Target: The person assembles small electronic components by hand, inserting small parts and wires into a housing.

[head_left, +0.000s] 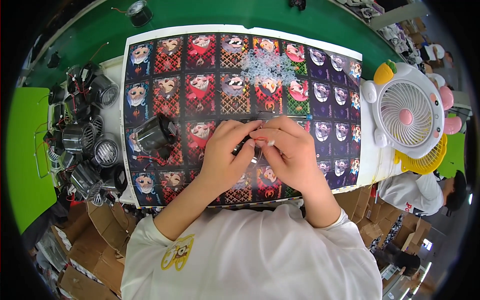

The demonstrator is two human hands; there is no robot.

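Both hands meet over the middle of a mat printed with cartoon figures [200, 95]. My left hand [225, 150] is closed round a dark, shiny part [243, 144], mostly hidden by the fingers. Close against it, my right hand [290, 150] pinches a thin red wire [259, 139], with a small white end piece [271, 143] by its fingertips. Left of my hands, a black cylindrical housing [156, 134] with loose wires lies on the mat. Beyond the hands is a heap of small clear plastic pieces [270, 65]. A thin rod with a blue end [308, 117] lies past my right hand.
Many black round housings with wires [80, 137] are piled at the left, near a lime-green panel [32, 155]. A white animal-shaped fan [406, 115] stands at the right above a yellow fan [425, 155]. Another housing [139, 13] sits on the green surface behind. Cardboard boxes [95, 245] are below.
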